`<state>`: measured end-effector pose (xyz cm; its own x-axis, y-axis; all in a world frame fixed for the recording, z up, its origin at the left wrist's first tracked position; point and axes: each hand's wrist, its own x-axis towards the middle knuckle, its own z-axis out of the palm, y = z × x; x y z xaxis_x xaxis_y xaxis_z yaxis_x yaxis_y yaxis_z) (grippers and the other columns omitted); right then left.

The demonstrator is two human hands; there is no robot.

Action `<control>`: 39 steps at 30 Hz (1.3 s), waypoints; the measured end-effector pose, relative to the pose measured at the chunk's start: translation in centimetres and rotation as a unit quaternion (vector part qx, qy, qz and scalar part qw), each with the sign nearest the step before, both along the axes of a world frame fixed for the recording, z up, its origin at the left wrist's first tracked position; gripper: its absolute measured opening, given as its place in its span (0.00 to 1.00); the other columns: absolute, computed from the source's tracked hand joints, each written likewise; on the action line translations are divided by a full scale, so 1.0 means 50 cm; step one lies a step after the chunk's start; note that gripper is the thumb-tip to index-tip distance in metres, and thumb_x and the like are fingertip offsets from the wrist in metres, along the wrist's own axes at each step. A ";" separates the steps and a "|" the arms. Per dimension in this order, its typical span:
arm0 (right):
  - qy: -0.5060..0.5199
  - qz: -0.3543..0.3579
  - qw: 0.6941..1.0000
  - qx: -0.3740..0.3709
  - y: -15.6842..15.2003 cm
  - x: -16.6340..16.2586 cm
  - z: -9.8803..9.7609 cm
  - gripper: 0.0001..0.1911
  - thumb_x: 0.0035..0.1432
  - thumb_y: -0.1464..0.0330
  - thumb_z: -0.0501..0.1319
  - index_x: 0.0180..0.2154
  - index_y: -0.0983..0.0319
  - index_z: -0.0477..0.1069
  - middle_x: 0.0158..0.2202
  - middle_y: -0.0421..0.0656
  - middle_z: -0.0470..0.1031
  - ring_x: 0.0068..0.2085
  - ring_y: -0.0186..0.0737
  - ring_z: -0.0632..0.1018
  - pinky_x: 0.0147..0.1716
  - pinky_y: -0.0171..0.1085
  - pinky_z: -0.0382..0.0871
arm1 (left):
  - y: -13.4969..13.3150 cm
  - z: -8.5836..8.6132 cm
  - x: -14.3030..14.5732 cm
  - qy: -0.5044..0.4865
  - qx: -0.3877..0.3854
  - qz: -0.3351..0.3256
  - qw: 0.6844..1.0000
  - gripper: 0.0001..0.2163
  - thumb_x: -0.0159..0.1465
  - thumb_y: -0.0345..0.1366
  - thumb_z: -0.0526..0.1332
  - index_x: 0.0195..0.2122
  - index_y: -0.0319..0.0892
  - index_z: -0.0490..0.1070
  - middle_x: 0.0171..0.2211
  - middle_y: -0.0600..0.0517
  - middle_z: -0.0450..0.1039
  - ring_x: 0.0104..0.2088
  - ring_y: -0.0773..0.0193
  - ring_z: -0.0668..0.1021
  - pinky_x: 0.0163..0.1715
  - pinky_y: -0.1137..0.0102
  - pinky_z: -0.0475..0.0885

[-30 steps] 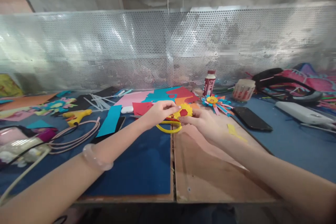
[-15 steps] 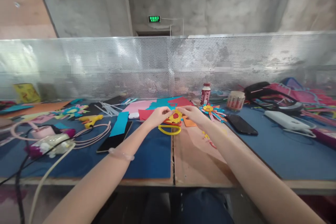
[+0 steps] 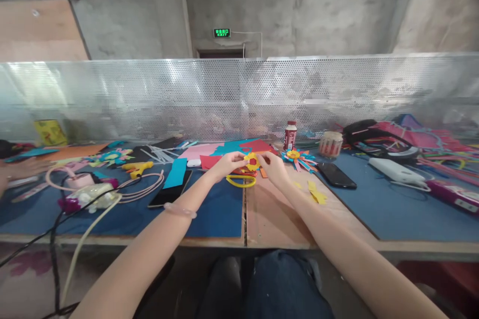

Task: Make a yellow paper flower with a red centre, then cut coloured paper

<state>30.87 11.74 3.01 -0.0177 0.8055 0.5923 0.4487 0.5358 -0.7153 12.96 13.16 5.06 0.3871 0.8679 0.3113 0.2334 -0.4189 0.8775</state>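
**Both hands pinched a small paper flower above the desk**

The left hand [image 3: 229, 163] and the right hand [image 3: 272, 165] met at a yellow paper flower [image 3: 252, 161] with a red centre, each grip pressed together on an opposite edge of it, fingertips pinching the petals. The flower was held just above the desk [image 3: 277, 214], at the far end of both outstretched arms. The step in hand looked like fitting or pressing the layers of the flower together; the next move would call for a steady pinch so the thin petals neither creased nor slid apart.

Directly beneath the grip lay a yellow loop [image 3: 240, 181] on red scraps. Just right of the grip sat a finished flower [image 3: 298, 156] with blue and orange petals, and behind that a red bottle [image 3: 289, 135] and a striped tub [image 3: 331, 143]. A dark phone [image 3: 336, 175] lay further right, with yellow offcuts [image 3: 316, 193] nearer the body. Left of the grip lay a cyan strip [image 3: 175, 172], another phone [image 3: 170, 188] and a yellow glue gun [image 3: 137, 167]. At the far left edge another person's hand [image 3: 20, 168] rested on the desk
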 end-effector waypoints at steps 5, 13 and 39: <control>-0.021 0.019 1.000 -0.012 -0.008 -0.006 0.003 0.14 0.58 0.61 0.53 0.33 0.64 0.69 0.32 0.46 0.75 0.32 0.39 0.72 0.33 0.35 0.62 | 0.010 -0.008 -0.004 -0.022 0.014 0.018 1.000 0.14 0.54 0.42 0.64 0.38 0.39 0.70 0.36 0.47 0.75 0.34 0.64 0.75 0.33 0.72 0.71; -0.045 0.044 0.998 -0.020 -0.017 -0.004 0.008 0.17 0.59 0.59 0.52 0.37 0.65 0.70 0.26 0.41 0.72 0.27 0.36 0.70 0.29 0.33 0.61 | 0.017 -0.015 -0.005 -0.022 0.038 0.034 0.998 0.15 0.55 0.43 0.63 0.39 0.38 0.73 0.35 0.47 0.76 0.35 0.62 0.75 0.33 0.70 0.71; 0.028 0.076 0.995 -0.054 0.006 0.023 0.002 0.23 0.57 0.51 0.51 0.29 0.64 0.68 0.27 0.43 0.71 0.25 0.33 0.69 0.24 0.31 0.62 | 0.030 -0.028 0.000 0.002 0.060 0.025 0.998 0.13 0.54 0.43 0.62 0.35 0.39 0.72 0.34 0.50 0.74 0.35 0.63 0.75 0.36 0.69 0.70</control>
<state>32.02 12.06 3.11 -0.1133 0.8548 0.5064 0.3265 0.5134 -0.7936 12.93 14.66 3.67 0.3452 0.8433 0.4120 0.2605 -0.5078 0.8211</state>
